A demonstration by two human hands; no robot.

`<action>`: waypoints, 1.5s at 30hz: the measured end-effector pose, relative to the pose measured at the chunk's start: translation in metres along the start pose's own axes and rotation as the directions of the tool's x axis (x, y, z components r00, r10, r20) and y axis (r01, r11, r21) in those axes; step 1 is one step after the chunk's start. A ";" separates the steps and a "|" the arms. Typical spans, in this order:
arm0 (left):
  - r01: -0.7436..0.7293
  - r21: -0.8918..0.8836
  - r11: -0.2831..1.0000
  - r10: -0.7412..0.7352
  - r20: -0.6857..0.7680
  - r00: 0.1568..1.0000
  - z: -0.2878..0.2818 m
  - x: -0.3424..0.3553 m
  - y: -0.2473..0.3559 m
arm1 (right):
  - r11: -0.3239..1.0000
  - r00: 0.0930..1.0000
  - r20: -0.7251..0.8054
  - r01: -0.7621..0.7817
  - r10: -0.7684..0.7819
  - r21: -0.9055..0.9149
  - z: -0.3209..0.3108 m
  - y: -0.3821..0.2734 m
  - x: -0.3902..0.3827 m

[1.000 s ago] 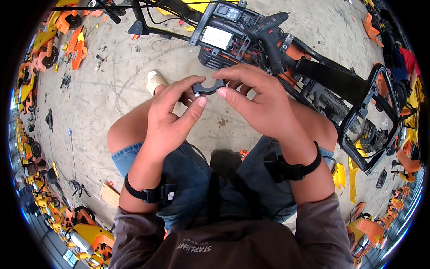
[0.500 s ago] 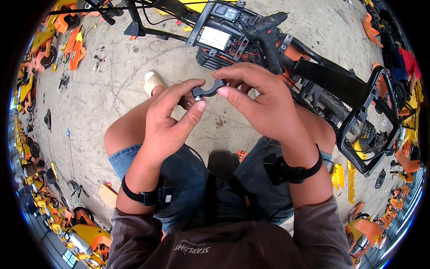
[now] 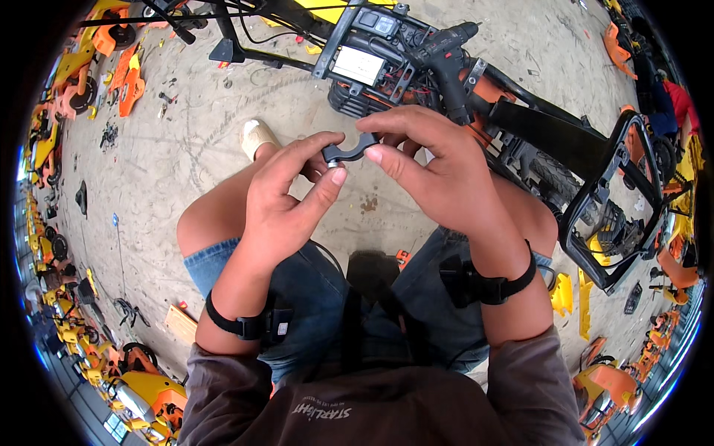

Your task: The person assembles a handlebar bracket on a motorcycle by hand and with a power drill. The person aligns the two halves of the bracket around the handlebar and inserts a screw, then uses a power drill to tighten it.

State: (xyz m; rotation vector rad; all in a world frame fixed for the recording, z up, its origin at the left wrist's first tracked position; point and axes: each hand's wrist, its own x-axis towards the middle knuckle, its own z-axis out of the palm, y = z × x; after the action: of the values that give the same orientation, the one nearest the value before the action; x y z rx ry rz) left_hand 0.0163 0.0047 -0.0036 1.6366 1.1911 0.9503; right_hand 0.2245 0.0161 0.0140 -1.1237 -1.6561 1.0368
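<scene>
Between my hands, above the gap between my knees, is a black half-round clamp (image 3: 348,154) with an arched middle and two end lugs. My left hand (image 3: 282,197) pinches its left end between thumb and fingers, and a short silvery bolt (image 3: 332,165) shows there by the thumb tip. At the other end, the thumb and index finger of my right hand (image 3: 442,171) grip the right lug. The right hand's other fingers are curled behind and partly hidden.
Ahead stands a partly stripped vehicle frame (image 3: 535,123) with wiring, and a black cordless drill (image 3: 446,67) rests on it. A black tubular rack (image 3: 576,230) juts out at right. Orange and yellow panels (image 3: 132,93) and loose parts lie on the concrete floor (image 3: 171,178).
</scene>
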 end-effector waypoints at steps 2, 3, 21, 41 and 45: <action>-0.015 0.003 1.000 0.014 0.007 1.000 0.000 0.001 0.000 | 1.000 1.000 0.000 0.009 -0.009 -0.001 0.000 0.001 0.000; -0.014 0.003 1.000 0.014 0.005 1.000 0.000 0.000 0.000 | 1.000 1.000 0.003 0.007 -0.007 -0.001 0.000 0.001 0.000; 0.003 -0.017 1.000 -0.003 0.001 1.000 -0.004 -0.004 0.001 | 0.997 0.997 0.028 -0.068 0.067 0.037 0.005 0.001 -0.006; 0.043 -0.072 0.996 -0.044 -0.008 0.999 -0.016 -0.008 -0.008 | 0.982 0.983 0.025 -0.182 0.181 0.056 0.022 -0.002 -0.008; 0.112 -0.267 0.957 -0.094 0.079 0.992 -0.017 0.001 -0.003 | 0.939 0.975 0.051 -0.222 0.216 0.263 0.022 0.000 -0.003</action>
State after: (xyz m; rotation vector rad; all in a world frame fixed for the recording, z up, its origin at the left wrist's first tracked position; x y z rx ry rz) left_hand -0.0002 0.0098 -0.0010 1.3646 1.0404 0.9416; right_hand 0.2044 0.0098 0.0068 -1.1347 -1.3771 1.3750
